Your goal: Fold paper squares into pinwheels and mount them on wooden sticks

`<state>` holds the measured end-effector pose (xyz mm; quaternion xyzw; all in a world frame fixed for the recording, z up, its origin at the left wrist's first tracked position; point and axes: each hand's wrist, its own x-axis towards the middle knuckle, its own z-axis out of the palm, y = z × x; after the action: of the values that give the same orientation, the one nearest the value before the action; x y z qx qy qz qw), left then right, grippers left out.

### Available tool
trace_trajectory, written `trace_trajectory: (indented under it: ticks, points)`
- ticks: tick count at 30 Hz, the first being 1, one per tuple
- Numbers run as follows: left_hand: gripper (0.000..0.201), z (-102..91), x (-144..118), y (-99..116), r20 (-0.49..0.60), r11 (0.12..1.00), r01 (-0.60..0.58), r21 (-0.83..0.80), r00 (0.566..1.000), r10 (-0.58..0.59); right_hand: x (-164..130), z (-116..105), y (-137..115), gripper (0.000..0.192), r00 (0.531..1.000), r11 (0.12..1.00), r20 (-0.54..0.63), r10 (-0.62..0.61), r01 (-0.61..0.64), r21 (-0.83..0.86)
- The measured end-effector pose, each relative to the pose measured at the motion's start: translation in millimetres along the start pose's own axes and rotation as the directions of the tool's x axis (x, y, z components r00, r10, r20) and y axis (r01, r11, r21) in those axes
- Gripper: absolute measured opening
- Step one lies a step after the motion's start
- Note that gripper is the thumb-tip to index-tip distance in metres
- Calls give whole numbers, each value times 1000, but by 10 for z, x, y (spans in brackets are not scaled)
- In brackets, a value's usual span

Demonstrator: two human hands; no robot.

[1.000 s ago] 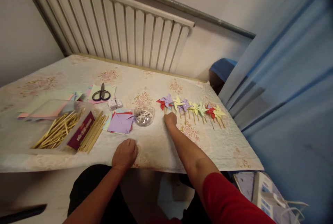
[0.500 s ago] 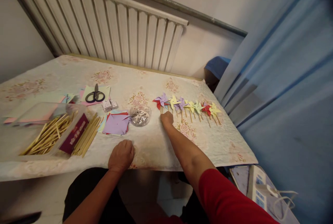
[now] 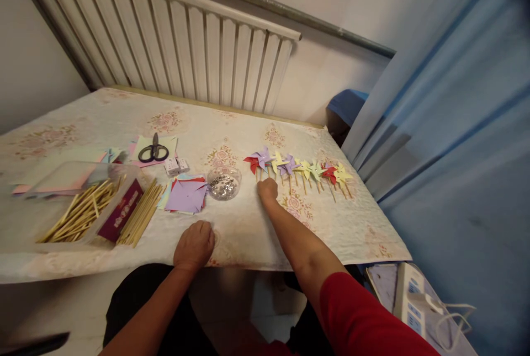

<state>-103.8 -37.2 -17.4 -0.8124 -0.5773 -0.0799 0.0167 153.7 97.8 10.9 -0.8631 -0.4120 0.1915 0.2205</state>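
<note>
One floral-clothed table (image 3: 124,118), backed by a white radiator (image 3: 178,52). Along its right half, a row of paper pinwheels (image 3: 300,167), laid side by side from left to right, heads toward the radiator, sticks pointing back toward the near edge. Right hand (image 3: 268,189) stretched out to the left end of that row, at the sticks of the red pinwheel (image 3: 253,163) and its lilac neighbour; fingers curled under and hidden, so pinching a stick or merely touching could not be told. Row thus just beyond and to the right of those fingers. Left hand (image 3: 194,245) well apart, loosely clenched, knuckles up, resting near the front edge and gripping nothing visible. Further left, a clear tray of bamboo sticks (image 3: 77,210), folded paper squares (image 3: 186,196), scissors (image 3: 153,150), a small glass bowl of pins (image 3: 223,184).
</note>
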Motion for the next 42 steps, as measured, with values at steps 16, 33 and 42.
trace_trajectory:
  ticks: [16,33,42]
  points:
    - [22,-10,0,3,-11,1000,-4,3,1000,4,-65,-107,103,29,1000,1000,-22,13,-14,-13]
    - [23,4,-3,9,-32,1000,0,15,999,0,-90,-51,138,28,999,997,-31,-17,14,-71]
    - [23,22,-2,-3,-35,1000,2,30,999,-1,-175,-60,200,30,998,995,-34,-57,54,-83]
